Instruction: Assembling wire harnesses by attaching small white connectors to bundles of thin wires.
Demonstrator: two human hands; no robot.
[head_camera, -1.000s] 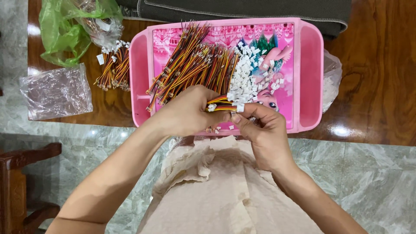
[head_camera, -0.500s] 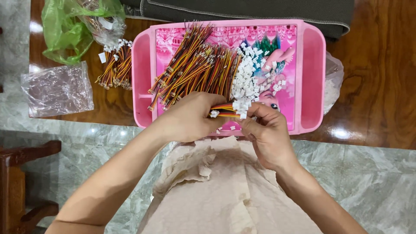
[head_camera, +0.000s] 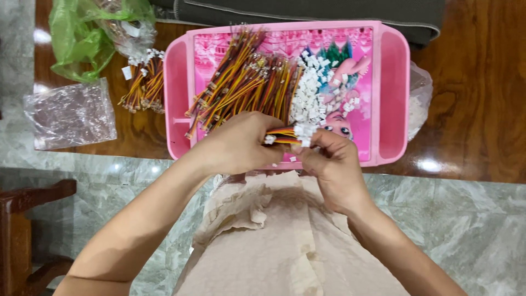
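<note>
- My left hand [head_camera: 238,143] comes in from the lower left, forearm angled up across my lap, wrist bent slightly inward over the near rim of the pink tray [head_camera: 392,82].
- Its fingers are curled shut around a small bundle of red, yellow and black wires [head_camera: 280,135]; the bundle sticks out to the right of my fist, level with the tray's front edge.
- My right hand [head_camera: 334,167] comes in from the lower right, back of the hand toward the camera, knuckles raised.
- Its thumb and forefinger are pinched narrow on a small white connector [head_camera: 303,132] at the free end of the bundle; the other fingers are folded under, and I cannot tell what they touch.
- The two hands are nearly touching, with the wire ends between them.
- In the tray behind my hands lies a loose heap of wires [head_camera: 241,82] on the left and a pile of white connectors [head_camera: 311,87] just beside it.
- Left of the tray, on the wooden table [head_camera: 471,98], lies a finished batch of wired leads [head_camera: 143,83], near a green plastic bag [head_camera: 74,38] and a clear plastic bag [head_camera: 71,114].
</note>
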